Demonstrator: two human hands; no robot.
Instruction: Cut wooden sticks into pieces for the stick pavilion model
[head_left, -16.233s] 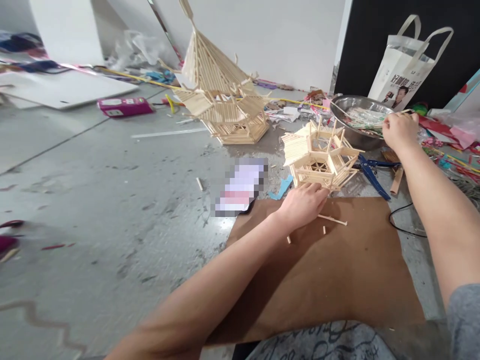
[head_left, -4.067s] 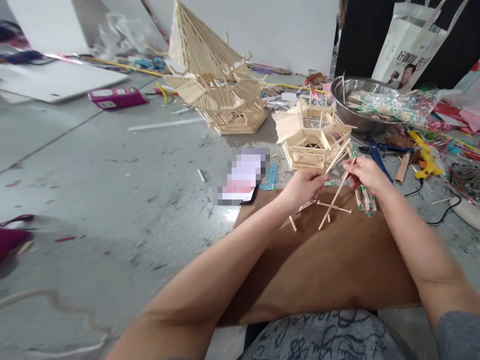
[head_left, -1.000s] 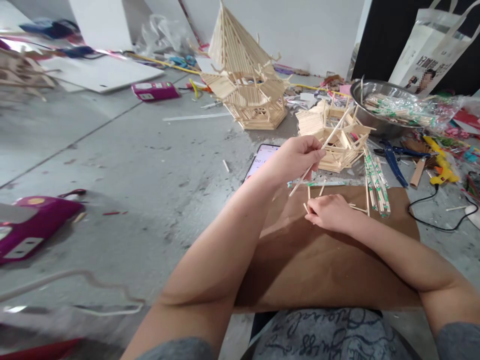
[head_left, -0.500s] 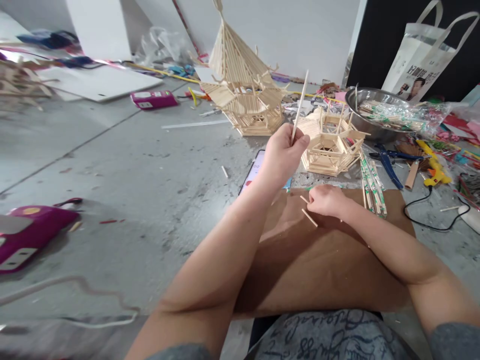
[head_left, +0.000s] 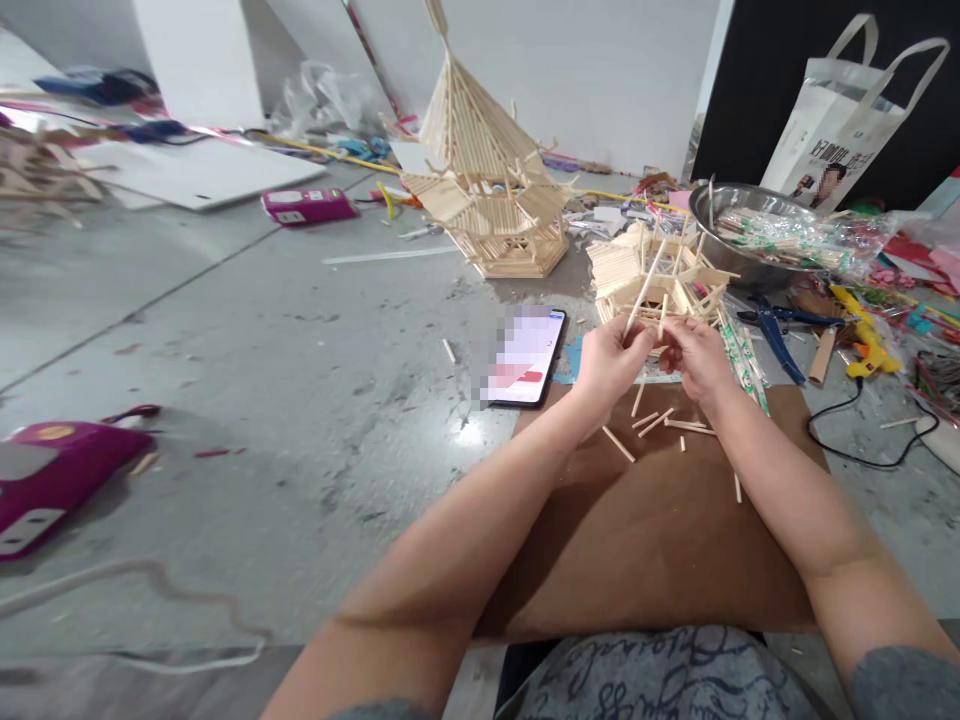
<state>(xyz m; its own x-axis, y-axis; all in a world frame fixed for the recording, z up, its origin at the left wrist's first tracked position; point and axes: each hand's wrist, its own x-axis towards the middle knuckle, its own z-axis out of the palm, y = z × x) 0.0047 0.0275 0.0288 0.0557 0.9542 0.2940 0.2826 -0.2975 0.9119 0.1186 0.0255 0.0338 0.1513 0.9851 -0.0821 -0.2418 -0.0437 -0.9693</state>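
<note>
Pinched in my left hand (head_left: 609, 362) is a long chopstick (head_left: 646, 286), slanting up and to the right. My right hand (head_left: 699, 362), fingers closed, holds a short piece of stick (head_left: 664, 312) upright close beside it. Both hands are almost together above the far edge of a brown board (head_left: 660, 550). Just behind them stands a small, roofless stick model (head_left: 619, 268), partly covered by the hands and the chopstick. Several cut stick pieces (head_left: 619, 443) lie on the board below.
A tall stick pagoda (head_left: 487, 130) stands farther back. Left of my hands lies a phone (head_left: 526, 360). On the right are wrapped chopsticks (head_left: 750, 375), blue-handled pliers (head_left: 780, 335), a yellow glue gun (head_left: 870, 340) with its cord, and a metal bowl (head_left: 739, 265). Purple power strips (head_left: 71, 470) lie left.
My left hand has come down and right with the chopstick, uncovering the phone. My right hand has lifted from the board with a short stick piece, and the hands are now close together.
</note>
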